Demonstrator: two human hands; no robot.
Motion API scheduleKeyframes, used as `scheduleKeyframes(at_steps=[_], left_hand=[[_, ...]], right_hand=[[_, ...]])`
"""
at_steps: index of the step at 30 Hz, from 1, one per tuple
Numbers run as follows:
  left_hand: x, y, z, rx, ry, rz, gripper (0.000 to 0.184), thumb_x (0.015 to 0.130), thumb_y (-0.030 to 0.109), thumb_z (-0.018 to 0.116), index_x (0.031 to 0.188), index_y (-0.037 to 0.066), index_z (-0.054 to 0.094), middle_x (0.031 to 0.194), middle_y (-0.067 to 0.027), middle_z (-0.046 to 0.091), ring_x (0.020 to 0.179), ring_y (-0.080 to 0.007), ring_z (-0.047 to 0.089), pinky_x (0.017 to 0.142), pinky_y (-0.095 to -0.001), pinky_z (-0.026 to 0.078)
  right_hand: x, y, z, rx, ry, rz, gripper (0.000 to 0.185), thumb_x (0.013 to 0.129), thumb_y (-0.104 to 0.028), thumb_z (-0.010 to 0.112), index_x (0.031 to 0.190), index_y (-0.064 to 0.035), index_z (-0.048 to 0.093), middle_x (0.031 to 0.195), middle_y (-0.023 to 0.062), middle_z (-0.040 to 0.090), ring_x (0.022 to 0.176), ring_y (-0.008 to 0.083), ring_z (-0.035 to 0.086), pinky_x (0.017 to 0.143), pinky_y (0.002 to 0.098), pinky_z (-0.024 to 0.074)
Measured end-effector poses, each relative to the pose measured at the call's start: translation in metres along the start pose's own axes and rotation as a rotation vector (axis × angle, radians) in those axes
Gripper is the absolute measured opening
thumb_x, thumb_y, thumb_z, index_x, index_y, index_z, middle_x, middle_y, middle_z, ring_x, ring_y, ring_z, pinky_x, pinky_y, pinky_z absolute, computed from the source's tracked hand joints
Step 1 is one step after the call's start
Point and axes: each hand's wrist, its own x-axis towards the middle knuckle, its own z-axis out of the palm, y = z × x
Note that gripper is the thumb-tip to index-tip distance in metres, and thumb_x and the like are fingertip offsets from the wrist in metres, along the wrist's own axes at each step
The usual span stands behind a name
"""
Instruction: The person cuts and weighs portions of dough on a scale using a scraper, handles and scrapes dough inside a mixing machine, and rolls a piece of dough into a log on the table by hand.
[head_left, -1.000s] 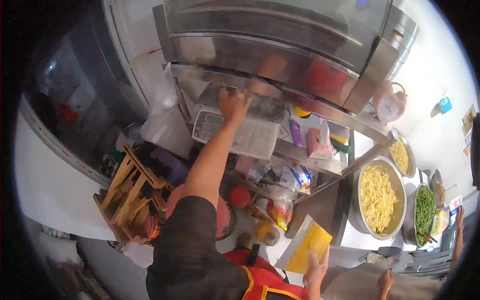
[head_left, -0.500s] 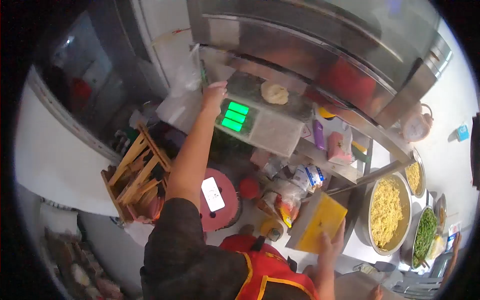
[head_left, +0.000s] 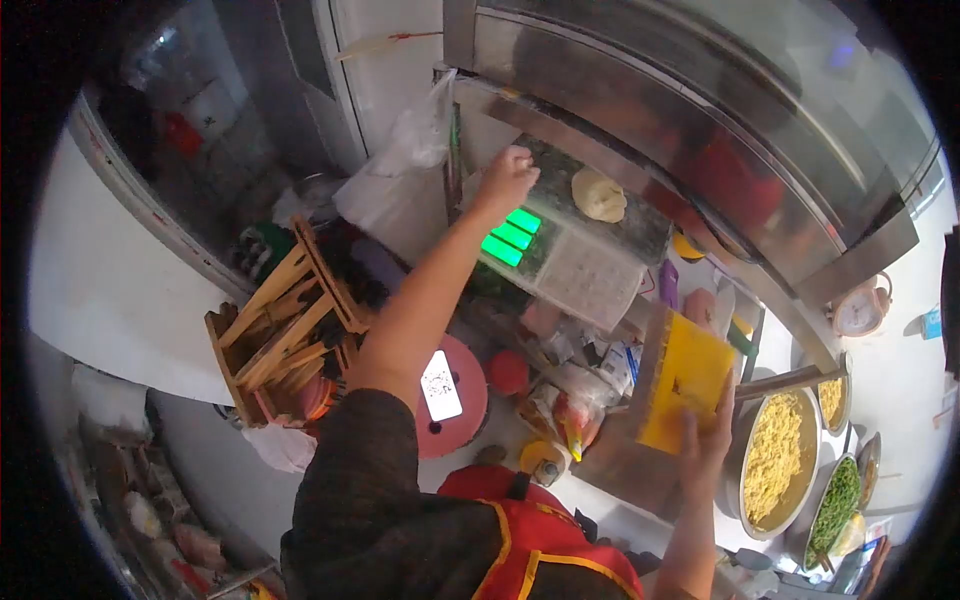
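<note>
My left hand (head_left: 512, 180) is closed above the left part of a scale with a lit green display (head_left: 511, 237); anything within its fingers is hidden. On the scale's dark, speckled plate (head_left: 645, 225) lies a round lump of pale dough (head_left: 599, 194), to the right of that hand and apart from it. My right hand (head_left: 706, 440) grips a flat yellow sheet or board (head_left: 688, 378) with a greyish left edge, held tilted in front of the shelf.
A metal and glass frame (head_left: 640, 120) hangs over the scale. Bowls of yellow shreds (head_left: 775, 460) and chopped greens (head_left: 835, 510) stand at right. A wooden crate (head_left: 280, 340), a pink round stool (head_left: 465, 400) with a white QR card (head_left: 440, 386), and bagged packets (head_left: 575, 400) lie lower.
My left hand went from the dough area to the scale's left side and is now raised over it. The dough and lit display came into sight. My right hand lifted the yellow sheet up and rightward.
</note>
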Motion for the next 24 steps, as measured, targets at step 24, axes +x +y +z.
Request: scheduleKeyframes(at_steps=[24], left_hand=[[0.027, -0.002, 0.003, 0.156, 0.128, 0.084, 0.033, 0.086, 0.026, 0.054, 0.101, -0.003, 0.058, 0.095, -0.0170, 0.063, 0.093, -0.0290, 0.060, 0.080, -0.0391, 0.045]], right_hand=[[-0.063, 0.040, -0.019, -0.030, 0.159, 0.180, 0.066, 0.083, -0.009, 0.050, 0.140, 0.0019, 0.020, 0.140, 0.0180, 0.032, 0.127, 0.0263, 0.035, 0.103, 0.0351, 0.0286]])
